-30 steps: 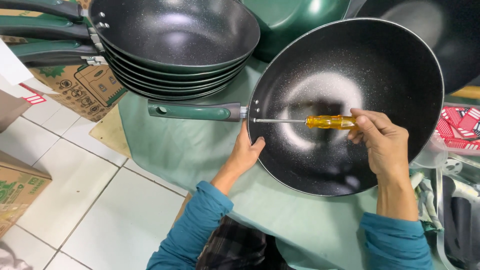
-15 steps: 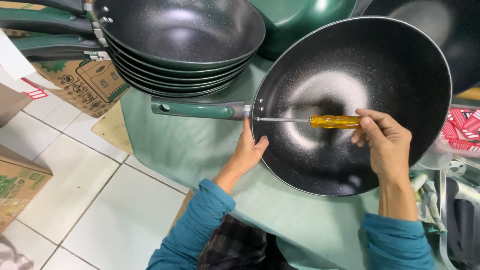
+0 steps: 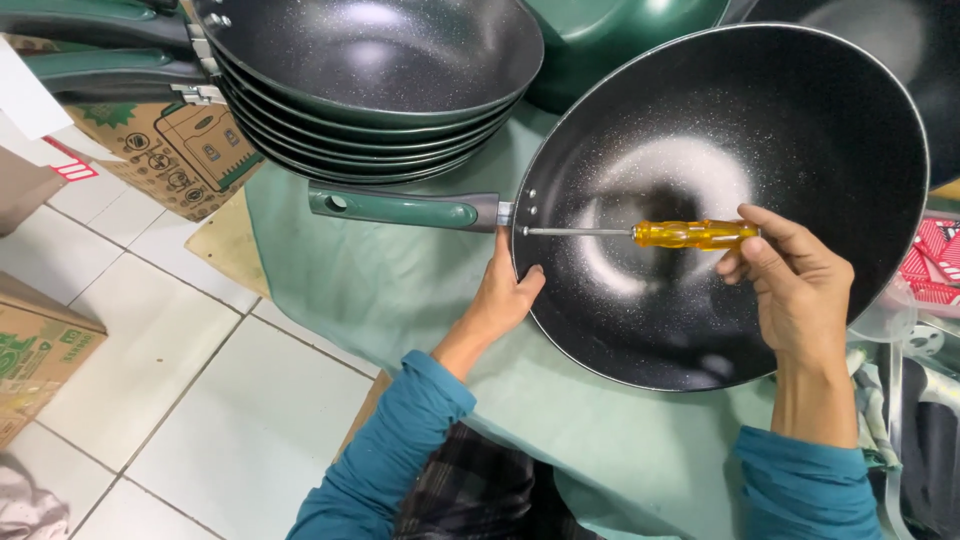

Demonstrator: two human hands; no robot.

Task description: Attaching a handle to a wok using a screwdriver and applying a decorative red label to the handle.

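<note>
Teal sleeves come up from the near edge of the view, one to each hand. The left hand [image 3: 503,297] grips the near-left rim of the black speckled pan [image 3: 730,200], thumb hooked inside, just below where the green handle [image 3: 400,208] joins. The right hand [image 3: 795,290] is closed on the amber grip of a screwdriver [image 3: 690,234], whose thin shaft lies level across the pan's bowl with its tip at the rivets by the handle joint. The pan rests tilted on a pale green cloth [image 3: 400,290] covering the table, near its left edge. Farther back, at the cloth's far-left corner, stands a stack of like pans [image 3: 370,80]. Against the earlier pictures, both hands keep the same grips and the screwdriver the same line; the whole scene sits slightly further right and the tool a touch lower in view.
</note>
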